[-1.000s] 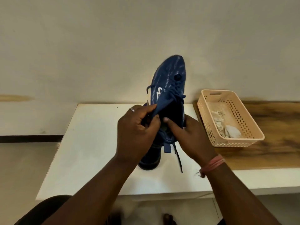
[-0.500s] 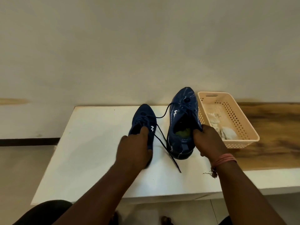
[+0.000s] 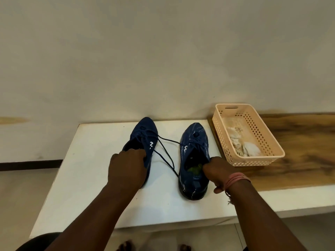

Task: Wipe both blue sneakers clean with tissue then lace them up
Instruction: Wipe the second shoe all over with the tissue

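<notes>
Both blue sneakers stood on the white table (image 3: 87, 160) at the middle of the frame, toes toward the wall: the left sneaker (image 3: 143, 140) and, well apart to its right, the right sneaker (image 3: 194, 142), with a loose dark lace (image 3: 165, 153) trailing across the bare table between them. The left hand (image 3: 126, 169) gripped the left sneaker at its collar, fingers curled over the rim; the right hand (image 3: 215, 171) gripped the right sneaker's collar, fingers tucked inside the opening beside something green, perhaps an insole, though the view was too dim to be sure. To do this step well, each sneaker should be set flat on its sole before letting go, with the lace kept out from under either sole, so lacing can begin without tangles. The tissue (image 3: 248, 147) lay crumpled in the beige basket (image 3: 235, 107) at the right of the frame. Half a second before, the sneakers sat closer together and the right one was tilted up off the table; by this moment they had been spread apart and lowered, and a second before one was held upright in both hands.
</notes>
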